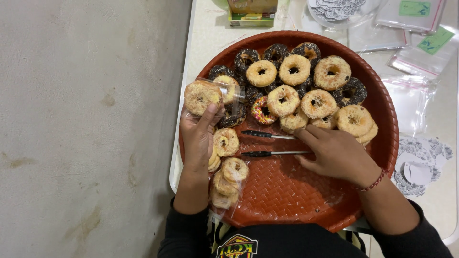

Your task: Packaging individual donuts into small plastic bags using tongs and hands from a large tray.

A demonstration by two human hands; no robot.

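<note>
My left hand [197, 138] holds up a clear plastic bag [224, 93] with a yellow crumb-topped donut [202, 97] inside it, over the left rim of a round red woven tray [287, 191]. My right hand [334, 154] rests on the tray with its fingers on the metal ends of black-handled tongs [265, 144]. Above the tongs lie several donuts [294, 69], some yellow-crumbed, some dark with sprinkles [351, 91], one pink with coloured sprinkles [262, 111].
Bagged yellow donuts [228, 181] lie at the tray's lower left. Clear plastic bags [416, 57] and white paper doilies [420, 165] are on the white table [205, 33] to the right. A small box [252, 12] stands at the top. Grey floor [86, 129] is to the left.
</note>
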